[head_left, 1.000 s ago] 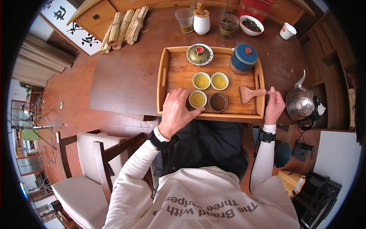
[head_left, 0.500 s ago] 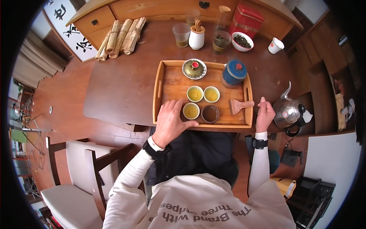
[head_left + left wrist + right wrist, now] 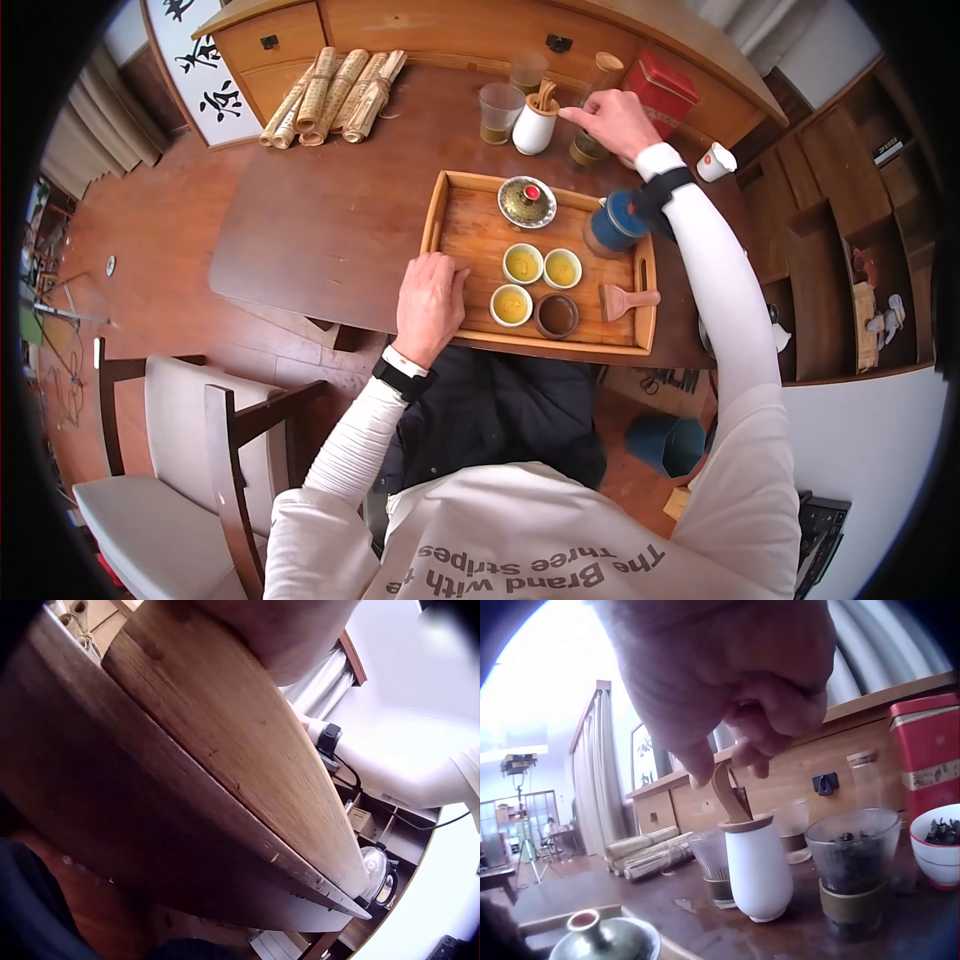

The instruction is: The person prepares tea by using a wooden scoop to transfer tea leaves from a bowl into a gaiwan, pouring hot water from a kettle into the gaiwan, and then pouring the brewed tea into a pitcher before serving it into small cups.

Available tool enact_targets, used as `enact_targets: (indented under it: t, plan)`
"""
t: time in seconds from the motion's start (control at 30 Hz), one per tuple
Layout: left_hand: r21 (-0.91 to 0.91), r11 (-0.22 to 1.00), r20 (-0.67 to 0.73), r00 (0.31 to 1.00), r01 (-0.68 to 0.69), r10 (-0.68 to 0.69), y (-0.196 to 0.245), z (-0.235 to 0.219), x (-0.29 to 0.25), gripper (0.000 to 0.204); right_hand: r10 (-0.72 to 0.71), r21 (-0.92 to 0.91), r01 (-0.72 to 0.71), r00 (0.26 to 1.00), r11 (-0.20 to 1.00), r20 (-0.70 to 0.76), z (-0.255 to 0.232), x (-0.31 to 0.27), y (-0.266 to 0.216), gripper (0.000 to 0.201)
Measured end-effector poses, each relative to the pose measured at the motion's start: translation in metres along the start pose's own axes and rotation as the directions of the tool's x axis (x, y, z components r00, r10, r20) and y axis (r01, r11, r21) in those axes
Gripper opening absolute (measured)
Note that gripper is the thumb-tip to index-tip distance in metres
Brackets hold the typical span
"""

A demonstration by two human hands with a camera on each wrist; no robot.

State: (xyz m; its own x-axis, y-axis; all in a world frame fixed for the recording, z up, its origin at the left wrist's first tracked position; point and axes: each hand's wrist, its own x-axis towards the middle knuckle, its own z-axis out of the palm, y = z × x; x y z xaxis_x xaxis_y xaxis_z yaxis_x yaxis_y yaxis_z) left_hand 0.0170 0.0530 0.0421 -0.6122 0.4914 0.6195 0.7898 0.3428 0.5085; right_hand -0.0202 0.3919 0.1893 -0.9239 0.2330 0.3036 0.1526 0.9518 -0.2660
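Note:
My right hand (image 3: 618, 122) reaches over the back of the table to a white tool holder (image 3: 757, 874) with wooden tea tools (image 3: 730, 793) standing in it. In the right wrist view the thumb and fingertips are right at the tops of these tools, on either side. My left hand (image 3: 430, 308) rests at the front left corner of the wooden tray (image 3: 640, 340), its fingers loosely bent. Near it on the tray are three cups of yellow tea (image 3: 512, 306) and a dark brown cup (image 3: 556, 316). The left fingers are hidden in the left wrist view.
The tray also carries a lidded gaiwan (image 3: 527, 203), a blue teapot (image 3: 617, 222) and a wooden-handled brush (image 3: 628, 301). Around the holder stand glasses (image 3: 851, 870), a bowl of tea leaves (image 3: 939, 851) and a red box (image 3: 660, 90). Bamboo scrolls (image 3: 335, 95) lie at back left.
My right hand has left the tray's right side beside the brush and swung up to the tool holder at the back. The left hand has drawn back from the nearest cup.

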Motion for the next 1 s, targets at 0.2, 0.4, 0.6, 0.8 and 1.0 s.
enact_targets:
  t: [0.2,0.4,0.6,0.8,1.0]
  plan:
    - [-0.059,0.997,-0.024,0.999,0.040,-0.041,0.000,-0.002,0.000,0.011,0.065,-0.049,-0.064,0.998,0.997,0.027,0.038,0.042,-0.022,0.055]
    - [-0.069,0.997,-0.030,0.998,0.046,-0.049,0.001,-0.003,0.000,0.010,0.085,0.002,-0.085,0.996,0.996,-0.025,0.054,0.047,-0.017,0.045]
    - [-0.066,0.997,-0.020,0.999,0.039,-0.040,-0.001,-0.002,0.000,0.010,0.025,0.022,-0.021,0.987,1.000,-0.158,0.066,0.058,-0.001,0.039]
    - [-0.066,0.997,-0.036,0.999,0.037,-0.039,0.002,-0.003,0.001,0.009,0.158,0.244,-0.159,0.987,0.957,0.026,0.024,0.055,-0.015,0.031]
    - [-0.034,0.999,-0.038,0.999,0.017,-0.018,0.003,-0.002,0.002,0.008,-0.075,0.147,0.123,0.952,0.982,-0.298,-0.024,0.044,-0.012,0.029]
